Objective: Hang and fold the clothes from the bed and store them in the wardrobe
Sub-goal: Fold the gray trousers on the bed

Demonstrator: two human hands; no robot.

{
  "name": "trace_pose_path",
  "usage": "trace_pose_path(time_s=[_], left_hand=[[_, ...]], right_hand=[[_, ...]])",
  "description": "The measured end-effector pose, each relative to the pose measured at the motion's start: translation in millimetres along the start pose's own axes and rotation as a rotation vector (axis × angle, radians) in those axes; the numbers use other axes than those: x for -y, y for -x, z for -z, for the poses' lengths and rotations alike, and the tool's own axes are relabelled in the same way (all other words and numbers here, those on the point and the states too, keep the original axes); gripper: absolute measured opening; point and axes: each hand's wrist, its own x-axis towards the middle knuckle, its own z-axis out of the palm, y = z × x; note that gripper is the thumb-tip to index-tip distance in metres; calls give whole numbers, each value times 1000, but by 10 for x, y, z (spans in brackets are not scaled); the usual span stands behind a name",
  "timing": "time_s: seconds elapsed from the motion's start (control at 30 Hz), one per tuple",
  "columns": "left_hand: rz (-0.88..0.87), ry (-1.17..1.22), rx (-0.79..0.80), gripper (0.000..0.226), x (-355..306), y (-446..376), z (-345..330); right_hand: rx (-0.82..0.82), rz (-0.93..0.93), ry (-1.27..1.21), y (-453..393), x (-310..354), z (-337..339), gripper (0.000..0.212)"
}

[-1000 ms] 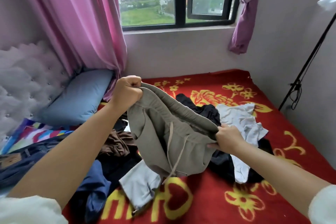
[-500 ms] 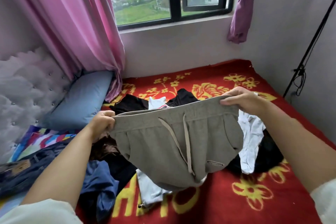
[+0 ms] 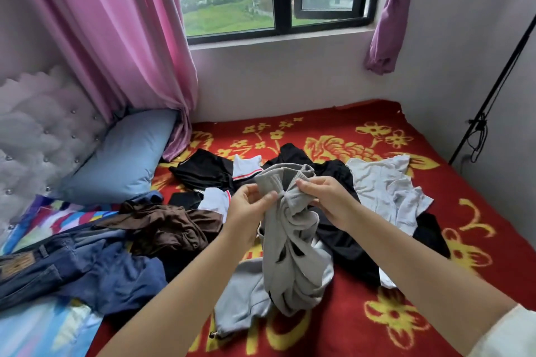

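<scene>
Both hands have come together since half a second ago: left hand [image 3: 249, 206] and right hand [image 3: 324, 197] now pinch the grey shorts [image 3: 290, 243], bunched and hanging mid-bed [image 3: 362, 327] instead of stretched flat. Folding's barely underway, probably.

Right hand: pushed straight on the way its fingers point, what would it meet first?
The right hand points leftward; it would first meet the grey shorts it grips, then probably the left hand.
</scene>
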Motion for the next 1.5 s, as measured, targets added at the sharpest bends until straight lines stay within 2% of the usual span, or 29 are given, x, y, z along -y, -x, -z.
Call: trace_pose_path(time_s=[0.13, 0.2, 0.27, 0.37, 0.4, 0.43, 0.5, 0.57, 0.6, 0.63, 0.67, 0.7, 0.73, 0.77, 0.83, 0.9, 1.0, 1.1, 1.17, 1.27, 1.37, 1.43, 1.5], left_hand=[[-88, 82, 212, 37, 194, 136, 81], [-133, -68, 294, 60, 291, 180, 129], [-205, -254, 264, 66, 377, 222, 103], [-340, -372, 69, 52, 429, 254, 25], [-350, -361, 27, 46, 415, 253, 20], [-331, -312, -1, 39, 401, 255, 34], [-263, -159, -13, 28, 359, 228, 117], [-224, -85, 32, 30, 276, 201, 223], [-219, -64, 66, 34, 204, 190, 266], [-214, -33, 97, 36, 114, 184, 296], [-222, 8, 132, 34, -3, 179, 302], [-233, 41, 170, 31, -121, 161, 301], [-242, 61, 199, 29, -241, 146, 285], [-253, 78, 218, 29, -367, 142, 268], [-274, 131, 226, 33, -591, 116, 256], [-293, 176, 229, 42, -828, 112, 258], [-314, 192, 215, 35, -1170, 51, 224], [-380, 162, 69, 35, -1542, -54, 170], [-432, 105, -59, 38, -1791, -148, 154], [-572, 1, -134, 43, -2360, -254, 53], [-788, -98, -170, 36, -3137, -233, -154], [-976, -275, -208, 36, -3582, -133, -315], [-1090, -547, -310, 29, -3820, -74, -411]], right_hand=[[130, 52, 1, 95, -94, 43, 24], [147, 60, 23, 113, -159, 58, 34], [136, 53, 9, 133, -180, 40, 47], [169, 51, 25, 140, -234, 33, 94], [196, 43, 11, 138, -248, 61, 92], [213, 35, 3, 163, -246, 84, 73], [164, 91, -34, 202, -247, 172, 18], [-88, 185, 77, 167, -286, 293, 16], [-181, 180, 181, 128, -307, 349, 28], [-148, 123, 246, 103, -334, 377, 54], [-12, 58, 211, 77, -351, 376, 81], [150, 7, 126, 57, -347, 347, 101], [244, -15, 41, 36, -330, 320, 112], [312, -4, 3, 26, -286, 276, 114], [373, 52, 33, 19, -120, 172, 90], [308, 176, 29, -17, 75, 62, 61], [198, 284, -116, -43, 459, -22, 49], [121, 383, -136, -133, 979, -45, 40], [61, 434, -35, -154, 1434, -49, 41], [-44, 565, 198, -73, 2191, -66, 38], [-193, 741, 363, 66, 2992, -43, 38], [-335, 883, 469, 170, 3449, -10, 40], [-466, 943, 640, 273, 3719, 47, 42]])
